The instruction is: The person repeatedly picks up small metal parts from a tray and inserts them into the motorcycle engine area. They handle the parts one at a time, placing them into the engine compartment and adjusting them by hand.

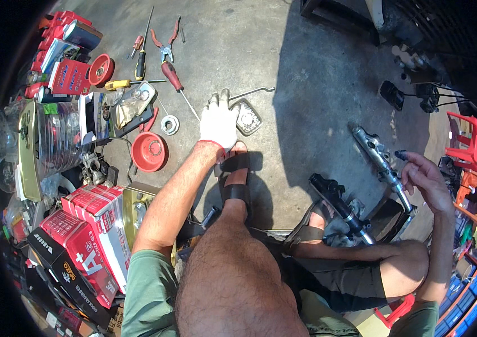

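My left hand (217,121), in a white glove with dark fingertips, is spread over a thin bent metal rod (252,92). Beside it lies a squarish metal part (250,117); whether the fingers touch either is unclear. A red-handled screwdriver (172,75) points toward this hand. My right hand (426,180), bare, is raised with loosely curled, parted fingers beside a silver fork tube (383,160). The index fingertip is dark; whether that is dirt or a small object, I cannot tell. A black fork tube (334,199) lies nearer my legs.
Pliers (166,50), more screwdrivers (139,64), red bowls (148,150) and a metal ring (169,125) lie at left, beside stacked boxes (101,210) and containers. My sandalled feet (235,180) are on the concrete. Red racks (474,146) and dark metal parts (412,84) stand at right.
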`<state>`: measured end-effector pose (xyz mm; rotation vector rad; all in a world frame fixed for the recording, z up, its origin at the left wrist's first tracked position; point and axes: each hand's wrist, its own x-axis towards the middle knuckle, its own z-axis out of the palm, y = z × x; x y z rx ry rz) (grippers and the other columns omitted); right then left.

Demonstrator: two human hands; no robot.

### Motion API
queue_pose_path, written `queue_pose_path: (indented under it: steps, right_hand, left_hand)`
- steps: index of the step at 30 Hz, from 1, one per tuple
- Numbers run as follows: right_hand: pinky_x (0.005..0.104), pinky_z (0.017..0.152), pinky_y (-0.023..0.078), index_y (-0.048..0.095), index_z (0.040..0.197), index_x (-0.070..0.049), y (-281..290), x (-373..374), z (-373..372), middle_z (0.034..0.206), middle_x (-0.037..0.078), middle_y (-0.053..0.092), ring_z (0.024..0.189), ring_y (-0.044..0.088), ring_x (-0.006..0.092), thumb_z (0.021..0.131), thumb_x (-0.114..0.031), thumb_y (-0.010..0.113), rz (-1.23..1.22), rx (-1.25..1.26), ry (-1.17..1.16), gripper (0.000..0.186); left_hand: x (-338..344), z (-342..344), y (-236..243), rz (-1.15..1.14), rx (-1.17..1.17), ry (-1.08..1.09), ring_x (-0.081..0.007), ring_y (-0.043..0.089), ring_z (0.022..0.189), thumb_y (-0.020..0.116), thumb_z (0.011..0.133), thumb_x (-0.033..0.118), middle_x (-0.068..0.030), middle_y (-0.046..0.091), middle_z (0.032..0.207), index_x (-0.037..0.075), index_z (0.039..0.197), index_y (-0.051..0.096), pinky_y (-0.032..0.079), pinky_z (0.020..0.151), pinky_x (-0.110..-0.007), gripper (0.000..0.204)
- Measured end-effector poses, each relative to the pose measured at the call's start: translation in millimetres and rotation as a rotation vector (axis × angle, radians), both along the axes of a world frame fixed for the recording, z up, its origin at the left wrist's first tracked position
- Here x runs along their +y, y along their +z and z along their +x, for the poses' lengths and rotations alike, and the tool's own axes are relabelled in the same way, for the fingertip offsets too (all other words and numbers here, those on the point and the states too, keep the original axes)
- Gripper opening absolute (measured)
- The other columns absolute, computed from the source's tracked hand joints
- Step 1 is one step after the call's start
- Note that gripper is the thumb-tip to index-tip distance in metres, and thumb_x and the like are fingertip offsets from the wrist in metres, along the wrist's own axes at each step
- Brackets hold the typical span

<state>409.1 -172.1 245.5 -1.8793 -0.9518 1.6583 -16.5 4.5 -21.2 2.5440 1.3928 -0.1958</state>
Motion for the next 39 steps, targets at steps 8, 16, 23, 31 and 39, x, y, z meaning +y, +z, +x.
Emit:
queue_pose_path:
  steps: [8,16,23,31,39]
  right_hand:
    - [0.0255,0.060,0.047,0.054,0.139,-0.002,-2.5,-0.4,1.1,0.086,0.008,0.064,0.065,0.057,0.0123,0.102,-0.025,0.061,-0.014,-0.021,0.013,0.044]
    - [0.0270,0.062,0.049,0.053,0.141,-0.001,-8.7,2.2,-1.1,0.086,0.007,0.064,0.067,0.058,0.0125,0.102,-0.021,0.063,-0.088,-0.045,0.007,0.045]
    - [0.0274,0.063,0.050,0.047,0.147,0.001,-17.4,8.4,-4.0,0.088,0.007,0.064,0.068,0.059,0.0123,0.102,-0.015,0.060,-0.130,-0.127,0.042,0.050]
    - [0.0265,0.065,0.050,0.047,0.149,-0.001,-22.7,27.4,-54.5,0.088,0.003,0.061,0.072,0.058,0.0097,0.100,-0.009,0.060,-0.252,-0.234,0.500,0.051]
    - [0.0322,0.077,0.051,0.053,0.142,0.001,-85.0,79.1,-144.4,0.095,0.009,0.064,0.084,0.062,0.0176,0.096,-0.009,0.061,0.038,-0.301,0.584,0.047]
  left_hand:
    - [0.5,2.6,5.0,-0.056,0.014,-0.033,-0.0448,0.037,0.145,0.061,0.085,0.018,-0.0232,0.032,0.162,0.017,0.138,0.063,0.037,0.114,-0.053,0.053]
    - [-7.9,-13.0,15.8,-0.022,-0.337,0.072,-0.0460,0.044,0.139,0.062,0.079,0.008,-0.0276,0.045,0.151,0.006,0.131,0.064,0.038,0.114,-0.050,0.052]
    - [-33.3,-26.2,-0.5,0.015,-0.611,0.385,-0.0362,0.058,0.122,0.059,0.085,0.005,-0.0162,0.062,0.129,0.008,0.125,0.066,0.047,0.105,-0.042,0.041]
    - [-41.5,-23.1,-8.3,-0.067,-0.735,0.643,-0.0375,0.065,0.109,0.060,0.091,0.010,-0.0181,0.065,0.112,0.008,0.123,0.065,0.052,0.094,-0.042,0.033]
    - [-33.8,0.4,-36.8,-0.151,-0.634,0.761,-0.0399,0.062,0.109,0.065,0.090,0.021,-0.0207,0.061,0.113,0.005,0.128,0.060,0.052,0.093,-0.045,0.041]
